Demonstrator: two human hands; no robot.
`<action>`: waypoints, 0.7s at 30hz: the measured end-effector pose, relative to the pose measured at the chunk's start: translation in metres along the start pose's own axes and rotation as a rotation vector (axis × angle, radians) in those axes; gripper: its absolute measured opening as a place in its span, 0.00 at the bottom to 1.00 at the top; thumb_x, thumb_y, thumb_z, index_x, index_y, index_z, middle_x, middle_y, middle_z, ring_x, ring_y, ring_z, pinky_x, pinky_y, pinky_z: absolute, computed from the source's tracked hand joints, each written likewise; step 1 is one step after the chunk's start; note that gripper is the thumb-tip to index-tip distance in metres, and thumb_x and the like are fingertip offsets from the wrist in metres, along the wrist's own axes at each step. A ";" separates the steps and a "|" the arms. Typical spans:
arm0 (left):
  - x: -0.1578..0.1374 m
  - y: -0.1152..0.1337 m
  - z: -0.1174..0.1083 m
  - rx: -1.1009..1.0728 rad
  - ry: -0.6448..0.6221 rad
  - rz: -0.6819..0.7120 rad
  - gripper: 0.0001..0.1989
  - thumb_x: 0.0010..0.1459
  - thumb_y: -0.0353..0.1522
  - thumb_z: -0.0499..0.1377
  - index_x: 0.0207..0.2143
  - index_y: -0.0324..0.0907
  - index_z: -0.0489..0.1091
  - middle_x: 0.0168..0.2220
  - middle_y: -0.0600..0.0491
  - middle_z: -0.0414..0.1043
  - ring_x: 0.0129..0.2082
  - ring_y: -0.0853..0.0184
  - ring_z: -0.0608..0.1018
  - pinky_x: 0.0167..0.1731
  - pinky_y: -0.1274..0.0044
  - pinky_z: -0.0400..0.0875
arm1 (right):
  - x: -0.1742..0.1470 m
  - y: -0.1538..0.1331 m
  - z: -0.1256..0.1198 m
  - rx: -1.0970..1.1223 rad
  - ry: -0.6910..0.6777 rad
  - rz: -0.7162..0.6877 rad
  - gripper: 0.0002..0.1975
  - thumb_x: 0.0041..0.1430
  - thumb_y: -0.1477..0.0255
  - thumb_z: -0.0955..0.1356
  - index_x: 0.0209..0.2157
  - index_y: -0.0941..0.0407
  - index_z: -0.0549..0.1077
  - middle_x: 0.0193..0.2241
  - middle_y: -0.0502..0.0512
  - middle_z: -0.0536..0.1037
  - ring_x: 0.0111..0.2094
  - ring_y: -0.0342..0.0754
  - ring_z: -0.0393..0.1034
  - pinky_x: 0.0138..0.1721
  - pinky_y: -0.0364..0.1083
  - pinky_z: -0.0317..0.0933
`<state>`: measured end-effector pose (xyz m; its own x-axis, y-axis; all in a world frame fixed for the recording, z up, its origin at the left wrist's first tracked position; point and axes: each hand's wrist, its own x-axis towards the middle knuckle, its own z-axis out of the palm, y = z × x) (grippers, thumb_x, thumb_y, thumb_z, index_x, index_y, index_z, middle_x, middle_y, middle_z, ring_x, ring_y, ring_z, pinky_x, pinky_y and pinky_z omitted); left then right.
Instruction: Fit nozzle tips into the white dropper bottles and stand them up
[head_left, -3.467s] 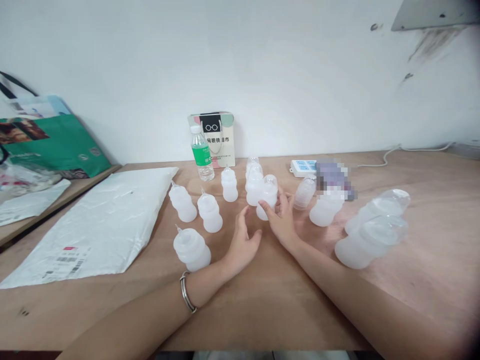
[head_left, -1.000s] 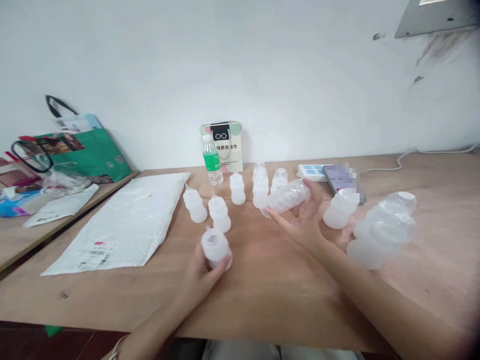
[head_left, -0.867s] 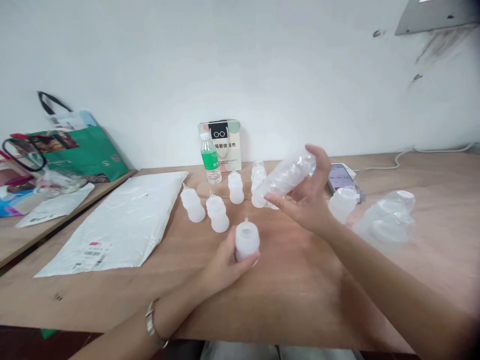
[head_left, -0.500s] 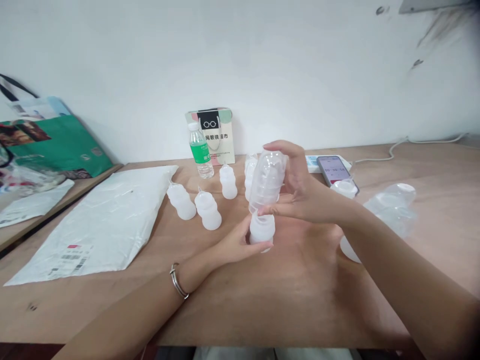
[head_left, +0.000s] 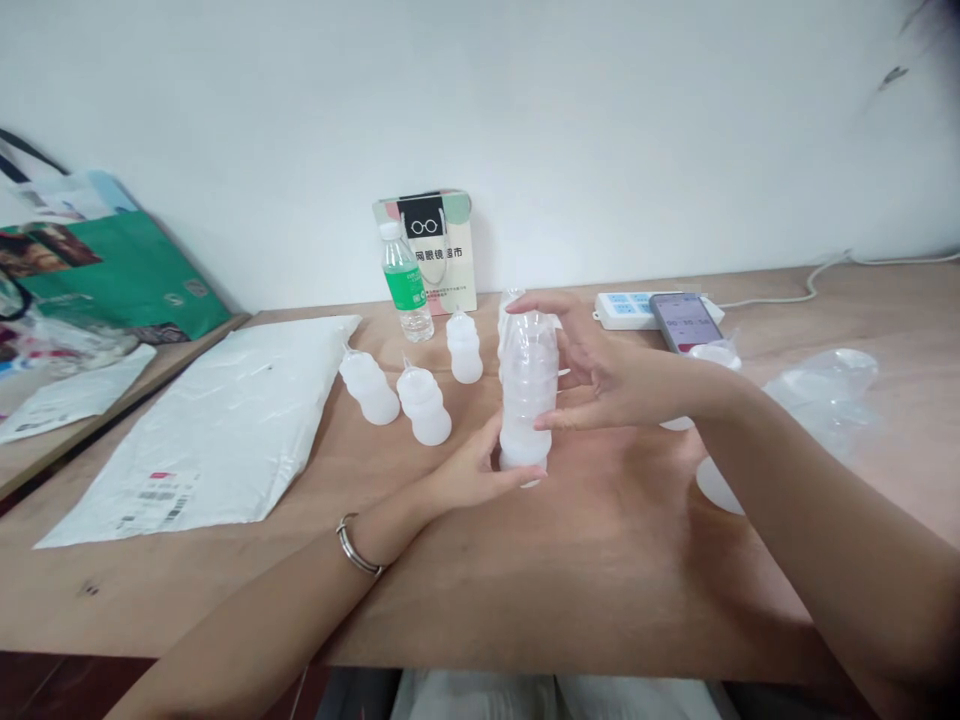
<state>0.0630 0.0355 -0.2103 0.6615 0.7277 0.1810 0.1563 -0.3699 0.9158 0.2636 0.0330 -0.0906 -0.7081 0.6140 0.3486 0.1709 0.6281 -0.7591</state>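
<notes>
Left grip clamps a bottle, right grip its cover; a bag reads "眼镜超市".

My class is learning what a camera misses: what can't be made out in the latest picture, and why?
All in the head view:
Left hand: some fingers hidden behind the held bottle.
Far-right bottles: partly hidden by the right forearm.
Green bag: cut off by the left edge.
Package label: print too small to read.
</notes>
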 end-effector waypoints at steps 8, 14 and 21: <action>0.000 -0.002 0.004 -0.056 0.068 0.054 0.31 0.53 0.36 0.62 0.57 0.46 0.55 0.53 0.46 0.65 0.52 0.55 0.70 0.48 0.64 0.70 | -0.002 -0.003 0.003 -0.100 0.004 -0.035 0.36 0.48 0.78 0.70 0.56 0.43 0.53 0.55 0.53 0.60 0.43 0.46 0.70 0.42 0.50 0.73; 0.001 0.008 0.009 -0.194 0.163 0.231 0.27 0.56 0.43 0.59 0.54 0.47 0.55 0.54 0.47 0.63 0.56 0.57 0.66 0.53 0.66 0.64 | -0.001 -0.001 0.003 -0.075 0.009 -0.028 0.36 0.47 0.77 0.71 0.55 0.46 0.53 0.44 0.50 0.68 0.40 0.45 0.71 0.40 0.49 0.73; 0.006 0.008 0.017 -0.232 0.291 0.137 0.28 0.52 0.52 0.58 0.49 0.44 0.63 0.46 0.48 0.70 0.47 0.59 0.72 0.46 0.69 0.67 | -0.002 -0.006 -0.002 0.053 0.085 -0.056 0.36 0.44 0.75 0.74 0.53 0.48 0.56 0.47 0.51 0.67 0.40 0.44 0.71 0.39 0.46 0.72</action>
<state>0.0807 0.0272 -0.2083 0.4240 0.8265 0.3703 -0.1109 -0.3585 0.9269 0.2652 0.0288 -0.0853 -0.6541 0.6188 0.4350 0.0951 0.6379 -0.7643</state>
